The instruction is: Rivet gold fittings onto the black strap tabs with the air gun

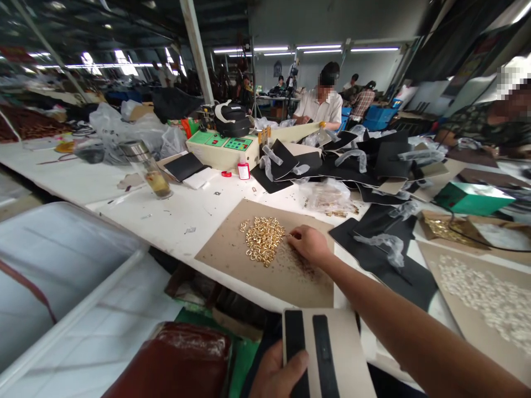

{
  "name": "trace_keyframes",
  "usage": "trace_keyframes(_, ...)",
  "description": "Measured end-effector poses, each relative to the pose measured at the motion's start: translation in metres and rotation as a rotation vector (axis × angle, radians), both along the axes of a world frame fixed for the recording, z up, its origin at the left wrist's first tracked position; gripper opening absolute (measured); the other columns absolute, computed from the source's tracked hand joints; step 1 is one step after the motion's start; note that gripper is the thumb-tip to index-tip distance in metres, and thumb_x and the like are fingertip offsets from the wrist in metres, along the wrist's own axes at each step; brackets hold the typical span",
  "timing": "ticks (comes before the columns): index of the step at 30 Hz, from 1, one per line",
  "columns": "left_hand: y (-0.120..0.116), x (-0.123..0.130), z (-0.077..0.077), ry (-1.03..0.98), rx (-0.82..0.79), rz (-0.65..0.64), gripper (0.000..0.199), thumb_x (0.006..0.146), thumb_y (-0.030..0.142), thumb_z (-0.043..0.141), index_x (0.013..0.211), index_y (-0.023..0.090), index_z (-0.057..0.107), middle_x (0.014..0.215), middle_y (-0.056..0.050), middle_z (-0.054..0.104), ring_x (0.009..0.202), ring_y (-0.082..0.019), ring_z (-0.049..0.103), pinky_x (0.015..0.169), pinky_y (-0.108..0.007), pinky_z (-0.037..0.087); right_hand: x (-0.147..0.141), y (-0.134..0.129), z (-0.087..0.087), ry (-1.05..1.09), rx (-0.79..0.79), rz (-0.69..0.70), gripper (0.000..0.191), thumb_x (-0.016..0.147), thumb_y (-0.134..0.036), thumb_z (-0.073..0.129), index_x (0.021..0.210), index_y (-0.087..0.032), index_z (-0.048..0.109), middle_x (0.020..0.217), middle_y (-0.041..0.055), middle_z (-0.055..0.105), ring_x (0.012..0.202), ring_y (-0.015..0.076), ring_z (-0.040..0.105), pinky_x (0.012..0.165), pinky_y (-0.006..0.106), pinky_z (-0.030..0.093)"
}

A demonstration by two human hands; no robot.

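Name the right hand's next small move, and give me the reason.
The right hand should probably pinch one piece from the pile of small golden metal pieces: the hand's fingers sit beside the pile, though any grip is unclear, and the left hand holds a cream rectangular panel with two black strips.

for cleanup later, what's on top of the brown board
The brown board bears a heap of small gold-coloured pieces and dark specks, with the right hand beside the heap. Whatever is beneath heap and hand is hidden.

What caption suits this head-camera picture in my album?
Right hand beside shiny gold pieces on brown board, left hand holding a pale panel with black strips.
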State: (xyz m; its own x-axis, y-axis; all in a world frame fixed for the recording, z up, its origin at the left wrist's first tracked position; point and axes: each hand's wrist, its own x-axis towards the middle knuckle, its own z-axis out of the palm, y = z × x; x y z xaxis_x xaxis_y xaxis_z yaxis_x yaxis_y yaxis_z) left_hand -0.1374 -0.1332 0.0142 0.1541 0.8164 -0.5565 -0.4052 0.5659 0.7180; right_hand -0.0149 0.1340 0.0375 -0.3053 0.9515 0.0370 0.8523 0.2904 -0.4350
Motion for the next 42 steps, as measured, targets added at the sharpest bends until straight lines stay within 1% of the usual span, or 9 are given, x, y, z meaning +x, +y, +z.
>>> trace_keyframes(4, 0.009, -0.001, 0.018, -0.012, -0.044, 0.047, 0.063, 0.076, 0.054, 0.087, 0.126, 0.017, 0.074, 0.099, -0.012, 0.083, 0.086, -0.032, 0.079, 0.080, -0.040, 0.060, 0.062, -0.029, 0.029, -0.021, -0.007, -0.025, 0.028, 0.092, -0.050, 0.067, 0.090, -0.024, 0.079, 0.088, 0.0030, 0.078, 0.078, 0.0187, 0.067, 0.066, 0.028, 0.040)
trace_keyframes(8, 0.043, -0.005, 0.037, 0.005, 0.022, -0.001, 0.053, 0.079, 0.045, 0.086, 0.122, 0.016, 0.074, 0.099, -0.012, 0.084, 0.084, -0.032, 0.080, 0.078, -0.042, 0.064, 0.148, -0.085, 0.056, -0.114, -0.059, -0.136, 0.032, 0.090, -0.054, 0.067, 0.080, -0.025, 0.076, 0.078, 0.0011, 0.075, 0.067, 0.0171, 0.063, 0.059, 0.030, 0.036)
trace_keyframes(12, 0.088, 0.002, 0.050, 0.080, 0.117, -0.171, 0.046, 0.078, 0.040, 0.087, 0.115, 0.014, 0.076, 0.096, -0.012, 0.084, 0.077, -0.029, 0.079, 0.072, -0.037, 0.064, 0.195, -0.137, 0.051, -0.246, -0.150, -0.241, 0.031, 0.087, -0.054, 0.070, 0.074, -0.026, 0.073, 0.073, 0.0002, 0.073, 0.064, 0.0175, 0.061, 0.058, 0.030, 0.032)
trace_keyframes(16, 0.122, 0.017, 0.049, 0.094, 0.137, -0.315, 0.043, 0.075, 0.036, 0.089, 0.110, 0.013, 0.077, 0.092, -0.012, 0.084, 0.072, -0.024, 0.078, 0.067, -0.031, 0.062, 0.198, -0.154, 0.030, -0.292, -0.177, -0.260, 0.031, 0.089, -0.053, 0.070, 0.074, -0.026, 0.072, 0.073, 0.0014, 0.073, 0.066, 0.0187, 0.062, 0.057, 0.030, 0.029)
trace_keyframes(20, 0.136, 0.021, 0.036, 0.136, 0.135, -0.320, 0.039, 0.076, 0.036, 0.088, 0.106, 0.014, 0.077, 0.089, -0.010, 0.083, 0.071, -0.023, 0.077, 0.064, -0.029, 0.061, 0.192, -0.150, 0.021, -0.278, -0.177, -0.267, 0.035, 0.090, -0.057, 0.069, 0.075, -0.025, 0.071, 0.075, 0.0022, 0.073, 0.067, 0.0193, 0.062, 0.057, 0.030, 0.026)
trace_keyframes(27, 0.133, 0.022, 0.026, 0.192, 0.172, -0.291, 0.040, 0.075, 0.040, 0.088, 0.103, 0.014, 0.076, 0.088, -0.009, 0.083, 0.073, -0.025, 0.078, 0.065, -0.031, 0.061, 0.203, -0.144, 0.021, -0.184, -0.243, -0.213, 0.033, 0.082, -0.055, 0.079, 0.074, -0.025, 0.068, 0.071, -0.0012, 0.070, 0.065, 0.0169, 0.059, 0.056, 0.029, 0.028)
trace_keyframes(34, 0.131, 0.024, 0.026, 0.212, 0.177, -0.292, 0.043, 0.075, 0.042, 0.088, 0.105, 0.014, 0.077, 0.090, -0.009, 0.083, 0.076, -0.025, 0.078, 0.067, -0.031, 0.061, 0.224, -0.143, 0.018, 0.067, -0.184, 0.019, 0.029, 0.088, -0.030, 0.073, 0.117, -0.027, 0.076, 0.096, 0.0006, 0.073, 0.080, 0.0164, 0.065, 0.072, 0.026, 0.046)
trace_keyframes(38, 0.131, 0.024, 0.025, 0.186, 0.173, -0.290, 0.042, 0.076, 0.041, 0.088, 0.106, 0.013, 0.077, 0.089, -0.010, 0.083, 0.074, -0.025, 0.078, 0.066, -0.031, 0.062, 0.220, -0.140, 0.016, 0.050, -0.134, 0.108, 0.018, 0.094, -0.026, 0.065, 0.106, -0.025, 0.079, 0.099, 0.0031, 0.073, 0.087, 0.0181, 0.067, 0.077, 0.028, 0.048)
trace_keyframes(42, 0.130, 0.024, 0.022, 0.150, 0.170, -0.275, 0.045, 0.075, 0.040, 0.090, 0.109, 0.014, 0.077, 0.093, -0.010, 0.084, 0.075, -0.025, 0.078, 0.068, -0.031, 0.063, 0.214, -0.141, 0.013, 0.083, -0.176, 0.025, 0.015, 0.094, -0.027, 0.065, 0.098, -0.023, 0.078, 0.096, 0.0028, 0.073, 0.084, 0.0179, 0.067, 0.074, 0.028, 0.049)
